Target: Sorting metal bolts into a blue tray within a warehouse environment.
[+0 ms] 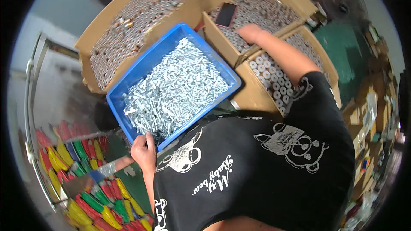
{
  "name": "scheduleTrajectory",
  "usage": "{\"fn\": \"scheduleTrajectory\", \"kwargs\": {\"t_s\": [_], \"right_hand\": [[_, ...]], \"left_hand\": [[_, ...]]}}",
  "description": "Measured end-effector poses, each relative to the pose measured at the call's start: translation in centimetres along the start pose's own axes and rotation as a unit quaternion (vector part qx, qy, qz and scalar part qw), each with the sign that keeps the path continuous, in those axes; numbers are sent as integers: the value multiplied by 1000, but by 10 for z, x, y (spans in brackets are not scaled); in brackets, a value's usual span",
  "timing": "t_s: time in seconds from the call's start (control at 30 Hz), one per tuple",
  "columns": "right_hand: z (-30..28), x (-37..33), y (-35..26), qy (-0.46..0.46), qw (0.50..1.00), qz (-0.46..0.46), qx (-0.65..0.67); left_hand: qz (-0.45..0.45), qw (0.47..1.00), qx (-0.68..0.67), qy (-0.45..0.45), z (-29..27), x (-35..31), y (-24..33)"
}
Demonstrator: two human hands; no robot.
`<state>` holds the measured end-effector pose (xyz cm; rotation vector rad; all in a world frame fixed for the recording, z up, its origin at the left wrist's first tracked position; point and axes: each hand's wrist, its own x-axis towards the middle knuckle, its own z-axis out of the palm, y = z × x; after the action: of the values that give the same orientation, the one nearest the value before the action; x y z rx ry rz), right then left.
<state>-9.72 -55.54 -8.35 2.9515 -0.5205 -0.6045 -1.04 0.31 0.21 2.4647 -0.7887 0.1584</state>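
I see the blue tub (150, 65) left of centre in the frame, holding silvery pieces (180, 85). At its lower corner, I have the left hand (143, 149), thumb raised; I can't tell whether its fingers grip. The right hand (249, 33) is in the upper-right carton (218, 42), fingers hidden, their spread unreadable to me. Beside it, a phone (226, 15) lies on cylinders (274, 6).

One blue bin (147, 65), three open cardboard boxes (257, 92), one phone (226, 15) and two bare hands (144, 149) in there. Shiny metal pieces (180, 81), cylinders (132, 19) and colored bundles (111, 217)? Loads of each, way too many to count lol.
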Motion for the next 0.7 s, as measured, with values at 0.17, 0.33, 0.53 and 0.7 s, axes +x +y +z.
{"fn": "scheduleTrajectory", "kwargs": {"t_s": [0.17, 0.33, 0.53, 0.7], "right_hand": [[45, 6, 46, -6, 996, -9, 88], [36, 2, 57, 45, 986, -153, 55], [25, -7, 46, 109, 975, -135, 141], [-6, -9, 51, 229, 682, 61, 692]], "left_hand": [[41, 999, 1, 15, -1, 8, -2], [50, 997, -31, 42, -6, 5, -1], [43, 997, -40, 46, -8, 3, -6], [36, 998, -46, 24, -14, 4, -7]]}}
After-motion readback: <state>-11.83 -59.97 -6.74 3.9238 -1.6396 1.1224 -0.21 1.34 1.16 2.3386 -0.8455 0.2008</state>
